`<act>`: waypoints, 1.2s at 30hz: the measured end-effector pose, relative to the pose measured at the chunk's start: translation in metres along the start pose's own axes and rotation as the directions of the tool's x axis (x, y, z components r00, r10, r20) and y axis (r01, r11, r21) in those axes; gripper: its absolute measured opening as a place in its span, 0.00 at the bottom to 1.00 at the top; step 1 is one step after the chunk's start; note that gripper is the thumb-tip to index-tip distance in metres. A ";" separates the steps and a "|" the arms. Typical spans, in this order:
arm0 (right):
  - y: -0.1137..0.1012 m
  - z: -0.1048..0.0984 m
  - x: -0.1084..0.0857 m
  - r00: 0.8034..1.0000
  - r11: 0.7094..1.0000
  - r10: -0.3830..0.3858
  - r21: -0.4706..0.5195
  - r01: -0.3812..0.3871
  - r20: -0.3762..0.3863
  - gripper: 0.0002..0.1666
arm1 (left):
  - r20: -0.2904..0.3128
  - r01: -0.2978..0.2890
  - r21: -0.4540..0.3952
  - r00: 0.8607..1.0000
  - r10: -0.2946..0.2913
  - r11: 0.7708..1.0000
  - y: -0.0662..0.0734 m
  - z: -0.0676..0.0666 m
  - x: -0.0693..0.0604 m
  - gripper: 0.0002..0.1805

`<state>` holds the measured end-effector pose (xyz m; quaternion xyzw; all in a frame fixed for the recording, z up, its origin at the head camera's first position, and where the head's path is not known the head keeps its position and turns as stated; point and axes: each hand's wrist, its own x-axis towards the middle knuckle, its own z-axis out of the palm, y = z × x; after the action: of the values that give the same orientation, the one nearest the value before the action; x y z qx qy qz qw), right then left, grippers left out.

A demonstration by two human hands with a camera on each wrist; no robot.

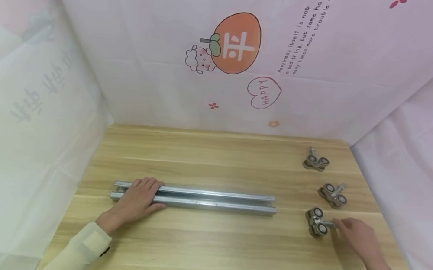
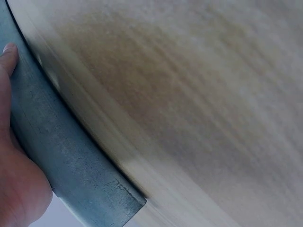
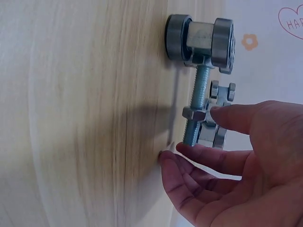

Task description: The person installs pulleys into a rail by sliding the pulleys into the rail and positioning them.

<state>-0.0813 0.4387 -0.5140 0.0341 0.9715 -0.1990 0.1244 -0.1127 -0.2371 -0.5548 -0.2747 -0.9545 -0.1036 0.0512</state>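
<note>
A slotted metal rail [image 1: 217,205] lies across the wooden table, its long opening facing up. My left hand [image 1: 137,199] grips it near its left end, fingers over the far edge and thumb along the near side. The left wrist view shows the rail's side wall [image 2: 80,142] beside the thumb. At the right, my right hand [image 1: 361,238] pinches the threaded bolt of the nearest roller trolley [image 1: 315,223] between thumb and forefinger. Its wheels [image 3: 222,45] point away from the hand, and a nut [image 3: 194,114] sits midway along the bolt.
Two more roller trolleys stand behind the held one: one close by [image 1: 333,195], the other near the table's far right corner [image 1: 315,162]. Printed cloth [image 1: 159,81] walls the back and both sides of the wooden table [image 1: 189,254].
</note>
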 end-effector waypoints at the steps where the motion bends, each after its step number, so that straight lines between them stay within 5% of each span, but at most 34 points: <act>1: -0.002 0.000 0.000 1.000 1.000 -0.002 0.005 0.002 0.001 0.33 | 0.000 0.000 0.002 1.000 0.000 1.000 0.000 0.000 0.000 0.36; 15: -0.006 0.002 0.003 1.000 0.999 0.028 0.046 -0.028 0.001 0.32 | -0.016 -0.004 0.004 1.000 0.004 1.000 0.000 0.002 -0.001 0.36; 25: -0.004 0.007 -0.003 0.996 0.986 0.053 0.163 -0.040 -0.072 0.34 | -0.032 -0.013 -0.001 0.999 0.013 1.000 -0.001 0.001 0.000 0.36; 36: -0.022 0.004 -0.004 0.980 0.987 0.063 0.159 -0.033 -0.191 0.29 | -0.040 -0.016 0.010 0.999 0.016 1.000 0.000 0.002 -0.001 0.36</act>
<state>-0.0792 0.4173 -0.5082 0.0864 0.9594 -0.2667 0.0304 -0.1120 -0.2367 -0.5567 -0.2800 -0.9516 -0.1042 0.0727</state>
